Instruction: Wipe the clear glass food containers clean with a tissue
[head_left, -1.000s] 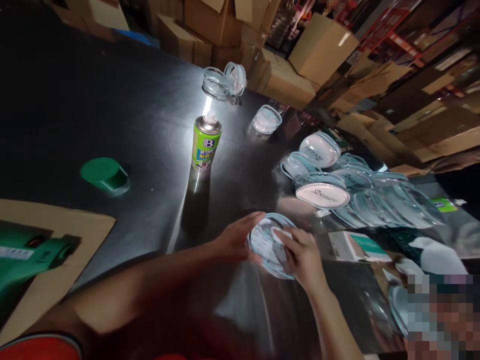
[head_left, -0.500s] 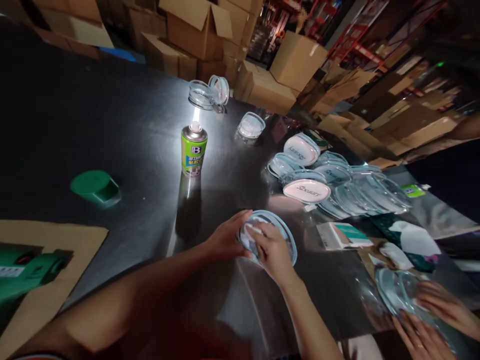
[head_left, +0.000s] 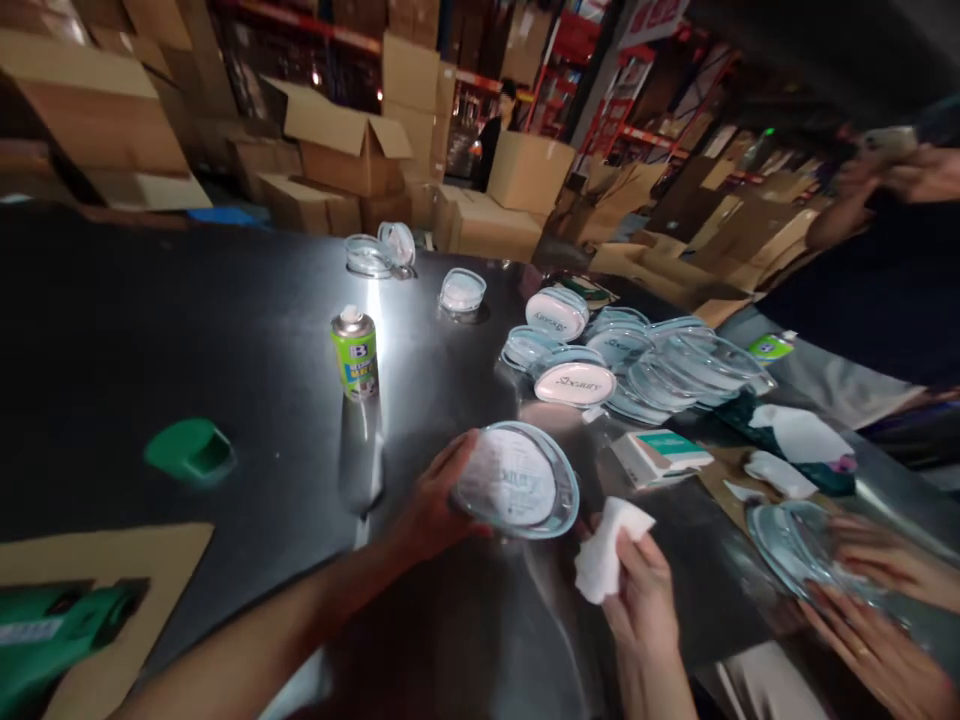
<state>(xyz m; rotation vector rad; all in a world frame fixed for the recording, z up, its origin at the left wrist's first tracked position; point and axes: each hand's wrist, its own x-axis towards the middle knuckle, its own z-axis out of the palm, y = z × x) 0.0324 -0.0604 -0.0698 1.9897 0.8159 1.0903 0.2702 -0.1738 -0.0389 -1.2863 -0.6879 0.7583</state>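
Note:
My left hand (head_left: 439, 505) is wrapped round the left side of a clear plastic pouch (head_left: 564, 498) with pale blue edging, lifted over the dark table. A round whitish panel with blurred lettering shows on its upper face. To the right of the pouch, and apart from it, my right hand (head_left: 646, 585) pinches a crumpled white tissue (head_left: 604, 560). Beyond the pouch lies a pile of similar pouches (head_left: 574, 383), some with "beauty" lettering. A green spray can (head_left: 355, 355) with a white nozzle stands upright past my left hand.
A green cap (head_left: 187, 447) and a green tool (head_left: 60, 640) on cardboard lie left. At right are a tissue box (head_left: 664, 455), white cloths, and another person's hands (head_left: 881, 620) on a pouch. Someone stands at the far right. Cardboard boxes (head_left: 345, 160) line the far side.
My right hand has come off the pouch, moving right and down with the white tissue. The pouch's face is now uncovered, still in my left hand. The camera view has tilted up.

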